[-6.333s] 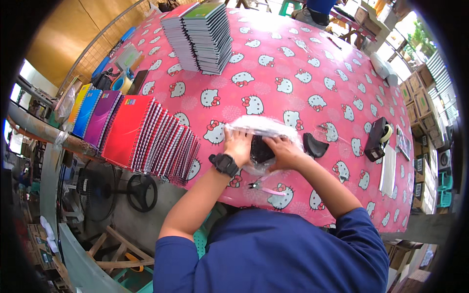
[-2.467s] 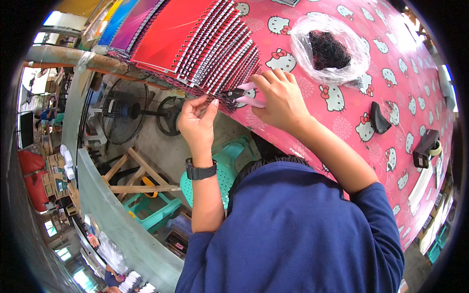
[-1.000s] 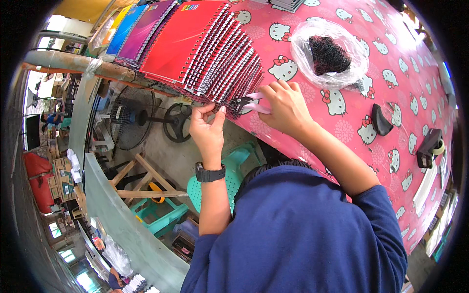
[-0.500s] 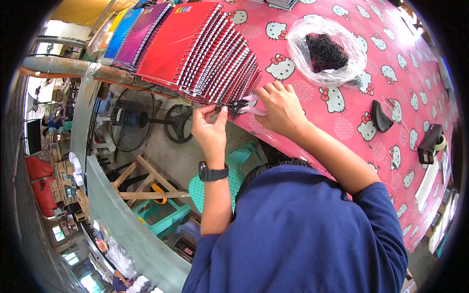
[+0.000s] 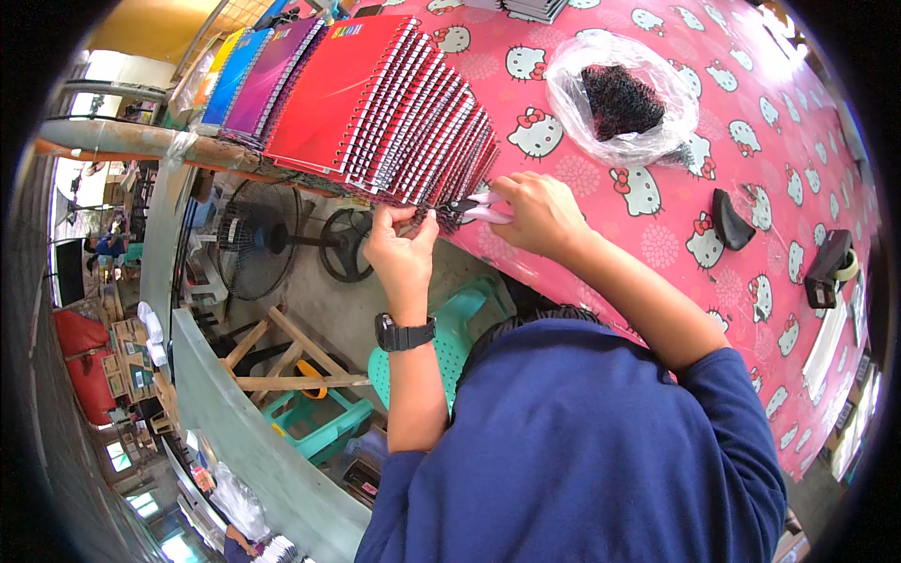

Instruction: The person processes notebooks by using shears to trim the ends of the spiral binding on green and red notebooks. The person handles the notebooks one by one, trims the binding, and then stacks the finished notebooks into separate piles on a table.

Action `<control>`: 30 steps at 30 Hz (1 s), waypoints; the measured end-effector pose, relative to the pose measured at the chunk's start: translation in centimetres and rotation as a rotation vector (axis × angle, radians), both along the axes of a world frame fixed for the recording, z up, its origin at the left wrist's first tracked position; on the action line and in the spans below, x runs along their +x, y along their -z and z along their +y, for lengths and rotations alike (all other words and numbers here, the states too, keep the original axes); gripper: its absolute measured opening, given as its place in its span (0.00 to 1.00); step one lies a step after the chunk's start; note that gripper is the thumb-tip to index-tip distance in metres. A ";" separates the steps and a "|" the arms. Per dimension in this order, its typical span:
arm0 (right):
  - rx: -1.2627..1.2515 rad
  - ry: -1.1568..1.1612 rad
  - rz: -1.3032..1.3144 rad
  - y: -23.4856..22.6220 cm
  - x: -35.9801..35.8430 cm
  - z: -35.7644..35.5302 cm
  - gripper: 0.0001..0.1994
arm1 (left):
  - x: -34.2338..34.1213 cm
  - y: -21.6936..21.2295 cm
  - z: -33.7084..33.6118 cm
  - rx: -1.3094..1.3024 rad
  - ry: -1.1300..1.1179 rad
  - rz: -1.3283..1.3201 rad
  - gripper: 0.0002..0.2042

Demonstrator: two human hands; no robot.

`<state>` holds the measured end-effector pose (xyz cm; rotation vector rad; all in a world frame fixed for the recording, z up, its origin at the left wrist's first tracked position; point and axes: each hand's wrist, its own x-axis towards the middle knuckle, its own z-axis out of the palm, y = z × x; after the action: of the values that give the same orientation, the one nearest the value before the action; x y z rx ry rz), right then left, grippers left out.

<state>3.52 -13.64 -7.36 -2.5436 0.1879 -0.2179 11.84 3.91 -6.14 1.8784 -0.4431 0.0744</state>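
Note:
Red spiral notebooks (image 5: 343, 98) lie in a fanned, overlapping stack at the table's near left edge, their black wire coils facing right. My right hand (image 5: 544, 220) is closed around the pink handles of small pliers (image 5: 485, 207), whose dark jaws reach the coil ends at the stack's near corner. Right beside the jaws, my left hand (image 5: 401, 253) pinches at that same corner with thumb and forefinger. What lies between those fingertips is too small to make out; it seems to be a coil end.
Purple (image 5: 272, 80) and blue notebooks (image 5: 233, 80) stand left of the red ones. On the pink patterned tablecloth (image 5: 582, 178) are a clear plastic bag (image 5: 572, 117) of black coil pieces, a black curved piece (image 5: 731, 222) and a tape dispenser (image 5: 826, 270). Below the edge are a fan (image 5: 258, 239) and green chair (image 5: 450, 328).
The pliers' pink handles have come closer together in my right hand. Both hands stay at the same corner of the stack, and the whole view has shifted slightly.

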 end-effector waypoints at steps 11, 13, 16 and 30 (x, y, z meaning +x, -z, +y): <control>-0.142 0.028 -0.159 0.3 0.1 0.5 0.22 | 0.2 -0.2 -0.2 0.191 -0.052 -0.034 0.14; -0.001 -0.002 -0.059 0.5 0.2 0.4 0.18 | 0.2 -0.2 -0.3 0.209 -0.044 -0.039 0.13; 0.085 0.019 -0.044 0.5 0.4 0.6 0.15 | 0.4 0.0 -0.3 0.223 -0.061 -0.011 0.13; 0.131 0.010 0.355 0.5 -2.8 -3.2 0.15 | 1.6 0.2 1.9 -0.407 0.231 0.568 0.09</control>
<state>0.72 -16.89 -7.88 -2.4319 0.3393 0.2377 13.47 5.85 -6.36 1.3581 -0.2235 -0.4798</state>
